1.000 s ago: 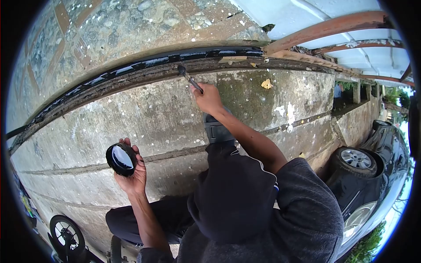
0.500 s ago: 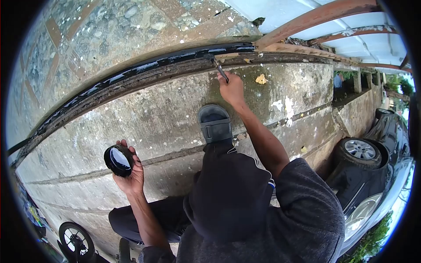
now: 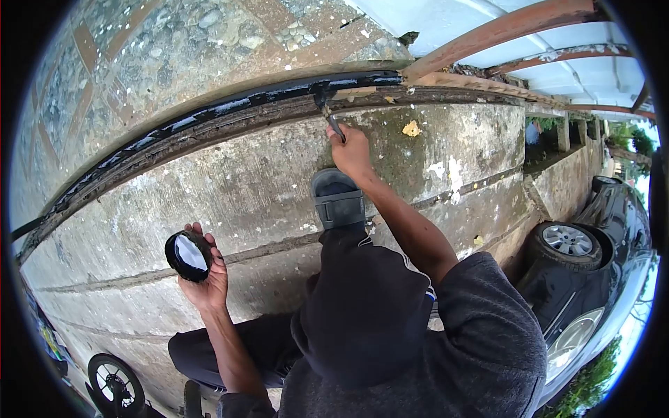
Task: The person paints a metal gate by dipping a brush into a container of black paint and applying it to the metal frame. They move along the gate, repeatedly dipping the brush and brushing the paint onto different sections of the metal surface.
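A round container of glossy black liquid point(image 3: 189, 256) rests in my left hand point(image 3: 209, 279), whose fingers curl round its right side. My right hand point(image 3: 350, 150) grips a paintbrush point(image 3: 334, 125) by its handle, the dark bristles against the lower edge of a long metal rail point(image 3: 258, 95). Wet-looking black coats the rail to the left of a reddish-brown beam point(image 3: 502, 31). A bare, lighter patch shows just right of the bristles.
Pebbled paving point(image 3: 202, 35) lies beyond the rail. A sandalled foot point(image 3: 339, 198) stands on the concrete point(image 3: 230, 174) below my right hand. A black car point(image 3: 592, 265) is at right, a motorcycle wheel point(image 3: 115, 383) at lower left, and a yellow leaf point(image 3: 412, 129) near the rail.
My right hand and the brush have moved left along the rail, and the brush stands more upright. My left hand with the container has hardly moved.
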### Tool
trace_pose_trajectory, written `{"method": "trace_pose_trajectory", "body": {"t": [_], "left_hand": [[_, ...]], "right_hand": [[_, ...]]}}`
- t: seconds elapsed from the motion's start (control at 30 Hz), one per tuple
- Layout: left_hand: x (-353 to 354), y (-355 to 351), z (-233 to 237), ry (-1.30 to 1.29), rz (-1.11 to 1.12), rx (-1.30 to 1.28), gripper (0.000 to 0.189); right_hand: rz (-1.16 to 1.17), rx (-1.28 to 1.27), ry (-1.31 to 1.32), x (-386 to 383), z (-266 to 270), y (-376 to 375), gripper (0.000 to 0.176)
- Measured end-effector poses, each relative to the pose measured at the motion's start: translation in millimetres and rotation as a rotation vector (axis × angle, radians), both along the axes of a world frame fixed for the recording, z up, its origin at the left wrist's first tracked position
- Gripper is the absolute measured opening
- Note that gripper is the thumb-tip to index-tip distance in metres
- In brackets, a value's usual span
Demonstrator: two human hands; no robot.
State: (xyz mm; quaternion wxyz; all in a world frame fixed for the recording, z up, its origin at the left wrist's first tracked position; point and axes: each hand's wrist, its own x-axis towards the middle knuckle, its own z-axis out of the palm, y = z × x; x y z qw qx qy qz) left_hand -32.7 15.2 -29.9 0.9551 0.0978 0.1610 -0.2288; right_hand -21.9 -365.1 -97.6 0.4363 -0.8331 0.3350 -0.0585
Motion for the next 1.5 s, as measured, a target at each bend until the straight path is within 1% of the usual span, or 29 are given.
{"method": "trace_pose_trajectory", "body": {"t": [0.03,0.13,0.23,0.27,0.33,0.37,0.47,0.5,0.6,0.63,0.67,0.73,0.77,0.87,0.97,1.07,1.1,1.2,1.23,1.27,1.33,1.37,1.47,1.5], "left_hand": [[1.2,-0.9,0.1,0.001,0.003,0.001,0.049],[1.3,-0.5,2.3,0.005,0.034,0.030,0.050],[-2.1,1.3,1.3,0.009,0.042,0.032,0.050],[-1.2,0.7,1.9,0.013,0.041,0.030,0.050],[0.4,-0.9,2.2,0.015,0.036,0.028,0.050],[0.5,-1.7,1.2,0.013,0.036,0.029,0.050],[2.2,-2.6,1.4,0.014,0.027,0.024,0.050],[1.2,-2.3,1.8,0.017,0.026,0.021,0.050],[0.6,-0.6,-0.8,-0.006,0.030,0.028,0.049],[0.6,-0.4,-0.1,0.001,0.034,0.031,0.049],[0.3,-0.8,0.8,0.012,0.033,0.032,0.050],[0.4,-2.9,-0.2,0.027,0.033,0.033,0.050],[0.2,-2.6,-0.6,0.033,0.036,0.036,0.050],[1.9,-1.4,0.4,0.016,0.031,0.031,0.051],[1.2,-0.5,0.6,0.001,0.030,0.042,0.052],[2.7,2.0,-3.7,0.014,0.025,0.069,0.052],[4.2,0.7,-3.7,0.018,0.018,0.073,0.052],[9.2,-2.7,-0.6,0.028,-0.017,0.075,0.051],[10.8,-4.2,1.0,0.030,-0.032,0.064,0.050],[12.8,-6.4,2.8,0.023,-0.041,0.064,0.050],[15.1,-12.4,5.9,0.018,-0.057,0.068,0.050],[16.0,-16.9,6.9,0.019,-0.067,0.057,0.048],[18.0,-33.2,6.1,0.050,-0.069,0.027,0.047],[18.6,-38.5,6.6,0.048,-0.090,0.008,0.046]], "right_hand": [[0.053,0.011,0.043,-0.3,10.5,3.0,0.020],[0.046,-0.037,0.006,-0.5,9.5,-5.9,0.018],[-0.016,-0.087,-0.059,1.7,17.8,-27.6,0.018],[0.010,-0.097,-0.040,-1.9,17.2,-25.3,0.020],[0.053,-0.118,-0.009,-11.7,12.1,-19.5,0.024],[0.094,-0.140,-0.105,-17.2,-15.4,-21.6,0.023],[0.029,-0.077,-0.123,-2.6,-11.7,-25.5,0.021],[0.003,-0.083,0.081,5.7,15.4,-29.2,0.019],[-0.003,-0.087,-0.067,-3.7,7.7,-11.2,0.018],[0.079,-0.126,-0.075,-6.9,-1.0,-6.3,0.018],[0.073,-0.119,-0.083,-6.5,-10.6,-4.4,0.019],[0.060,-0.109,-0.103,6.7,-9.8,1.2,0.019],[0.021,-0.052,-0.120,10.7,-6.8,-1.0,0.020],[0.105,-0.114,0.097,5.1,-7.1,-8.7,0.022],[0.162,-0.203,0.061,-8.0,-16.9,-29.6,0.024],[0.007,-0.186,-0.056,-2.6,10.2,-54.7,0.024],[-0.028,-0.185,-0.136,-8.6,8.7,-55.2,0.023],[0.029,-0.143,0.019,-38.6,21.3,-55.4,0.021],[-0.048,-0.138,-0.071,-48.6,11.3,-58.4,0.021],[-0.141,-0.155,-0.072,-55.7,3.0,-70.4,0.022],[-0.323,-0.185,-0.065,-57.1,10.9,-86.6,0.023],[-0.337,-0.194,-0.037,-52.6,17.8,-94.5,0.020],[-0.241,-0.324,-0.001,-40.9,-5.4,-101.4,0.017],[-0.153,-0.309,0.065,-41.3,-3.1,-94.7,0.015]]}}
